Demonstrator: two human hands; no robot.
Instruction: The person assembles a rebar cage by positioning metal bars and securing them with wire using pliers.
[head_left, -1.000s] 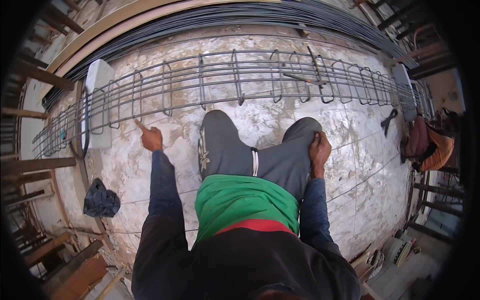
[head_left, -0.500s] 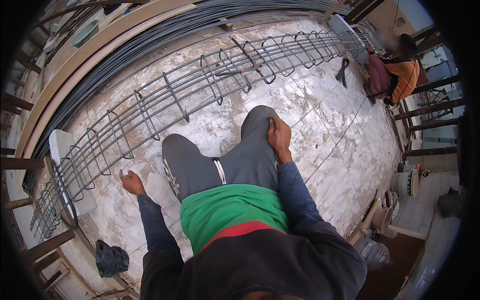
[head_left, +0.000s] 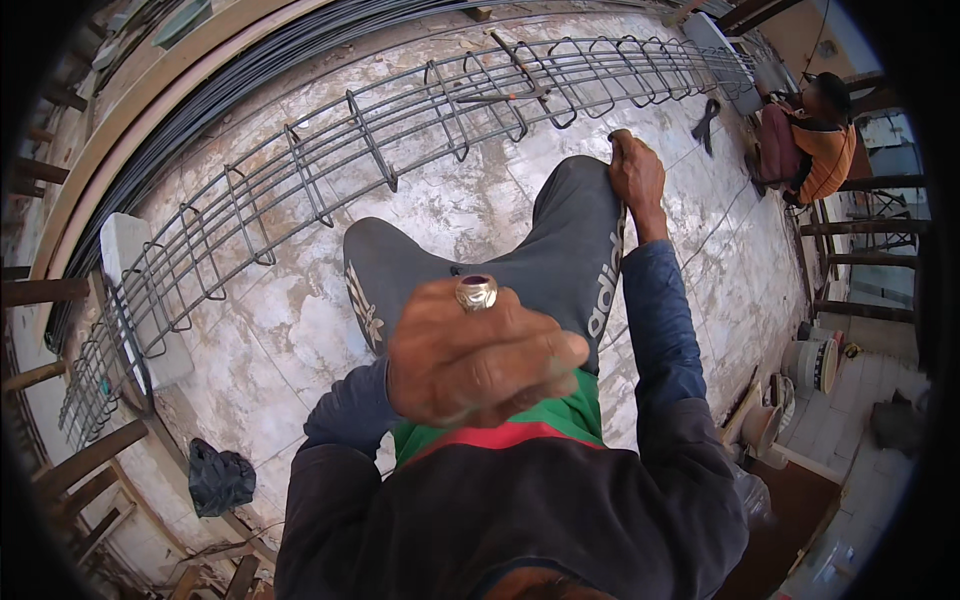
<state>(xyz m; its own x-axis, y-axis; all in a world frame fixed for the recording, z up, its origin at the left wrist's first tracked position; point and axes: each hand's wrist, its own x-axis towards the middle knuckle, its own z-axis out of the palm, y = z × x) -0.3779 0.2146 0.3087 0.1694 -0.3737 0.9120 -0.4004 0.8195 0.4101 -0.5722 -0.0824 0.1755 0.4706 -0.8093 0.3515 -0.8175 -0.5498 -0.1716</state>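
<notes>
While right grip (head_left: 638,180) hangs near, rebar cage (head_left: 371,140) lies beyond, apart.

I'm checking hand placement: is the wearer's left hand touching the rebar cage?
No, the left hand is raised near the camera, apart from the rebar cage.

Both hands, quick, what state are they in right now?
Left hand: closed, nothing seen in it.
Right hand: beside the right knee; open or closed can't be told.
</notes>
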